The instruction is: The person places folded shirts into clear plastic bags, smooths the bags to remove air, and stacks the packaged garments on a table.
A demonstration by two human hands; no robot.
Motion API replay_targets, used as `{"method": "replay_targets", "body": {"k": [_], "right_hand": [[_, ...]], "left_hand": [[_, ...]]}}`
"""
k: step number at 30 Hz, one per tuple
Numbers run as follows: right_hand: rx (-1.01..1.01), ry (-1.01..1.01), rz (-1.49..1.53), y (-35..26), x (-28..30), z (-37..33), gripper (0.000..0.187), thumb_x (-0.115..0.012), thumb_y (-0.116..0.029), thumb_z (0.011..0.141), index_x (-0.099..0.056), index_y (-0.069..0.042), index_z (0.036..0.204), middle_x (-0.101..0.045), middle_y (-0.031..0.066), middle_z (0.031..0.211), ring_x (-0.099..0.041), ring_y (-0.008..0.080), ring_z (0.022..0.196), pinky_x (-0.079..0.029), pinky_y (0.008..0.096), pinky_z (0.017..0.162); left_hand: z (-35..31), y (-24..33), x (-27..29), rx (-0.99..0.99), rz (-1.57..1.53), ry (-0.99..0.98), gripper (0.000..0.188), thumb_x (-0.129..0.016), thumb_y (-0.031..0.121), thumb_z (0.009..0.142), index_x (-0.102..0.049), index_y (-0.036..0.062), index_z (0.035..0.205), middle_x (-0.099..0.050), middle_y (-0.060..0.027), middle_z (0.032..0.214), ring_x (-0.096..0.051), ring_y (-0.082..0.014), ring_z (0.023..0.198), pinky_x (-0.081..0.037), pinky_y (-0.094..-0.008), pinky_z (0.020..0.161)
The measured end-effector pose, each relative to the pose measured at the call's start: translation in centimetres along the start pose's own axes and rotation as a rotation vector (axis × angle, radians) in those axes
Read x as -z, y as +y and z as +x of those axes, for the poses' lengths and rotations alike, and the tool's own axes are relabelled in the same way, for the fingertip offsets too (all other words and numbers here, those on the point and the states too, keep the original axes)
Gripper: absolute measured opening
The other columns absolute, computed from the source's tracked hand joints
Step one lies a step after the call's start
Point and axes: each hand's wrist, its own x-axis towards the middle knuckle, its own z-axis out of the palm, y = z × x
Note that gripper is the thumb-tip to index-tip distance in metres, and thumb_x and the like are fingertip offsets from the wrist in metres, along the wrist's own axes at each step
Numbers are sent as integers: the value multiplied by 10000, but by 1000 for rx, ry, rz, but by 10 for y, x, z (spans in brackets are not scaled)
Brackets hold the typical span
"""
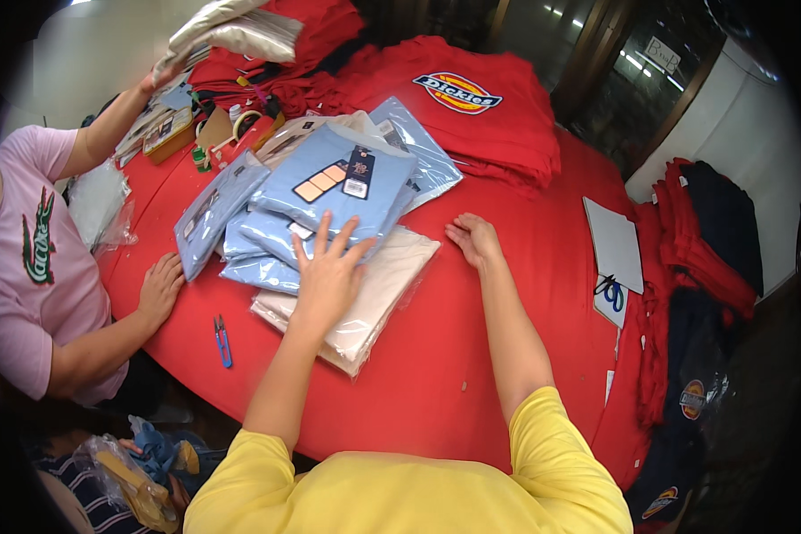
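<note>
Now, right grip empty, left grip splays unclenched on blue bagged garments, likely soft, slippery, best scooped underneath.

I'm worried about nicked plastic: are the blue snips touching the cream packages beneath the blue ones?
Apart. The head view shows a strip of red tablecloth between the blue snips and the nearest edge of the cream packages.
</note>
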Motion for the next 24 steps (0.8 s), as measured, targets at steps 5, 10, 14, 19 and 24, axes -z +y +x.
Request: {"method": "replay_targets", "body": {"k": [5,10,14,19,24], "right_hand": [[25,76,44,15,-16,48,528,-534,-27,942,-278,94,1387,-429,269,1325,-507,407,1185,-445,488,1035],[-103,165,33,15,-67,80,285,-596,-42,921,-537,6,1196,-608,136,1088,-584,306,1060,-479,471,922],[369,210,-266,6,-67,118,201,-594,-50,933,-577,-2,1128,-652,104,1046,-619,222,947,-488,379,872],[679,36,-269,-118,-5,122,236,-578,-23,916,-587,32,1145,-660,109,1065,-600,169,944,-461,320,851],[686,44,-370,-233,27,48,231,-549,-34,947,-584,29,1166,-653,101,1096,-604,175,966,-456,301,889]], "left_hand": [[-15,-16,7,111,-91,116,372,-659,116,852,-646,169,1220,-503,-45,1419,-283,-361,1427,-167,-653,1121],[-25,-14,8,177,-124,204,363,-697,90,820,-677,147,1178,-532,-47,1395,-322,-360,1407,-197,-614,1129],[-26,-10,9,183,-101,245,355,-720,76,799,-692,98,1152,-575,-78,1351,-365,-377,1381,-251,-544,1123],[-29,-16,2,201,-123,261,340,-721,93,809,-699,125,1147,-569,-58,1355,-351,-350,1396,-209,-584,1137],[-27,-14,-5,179,-97,286,337,-716,75,804,-694,117,1137,-568,-55,1354,-342,-346,1403,-187,-577,1148]]}}
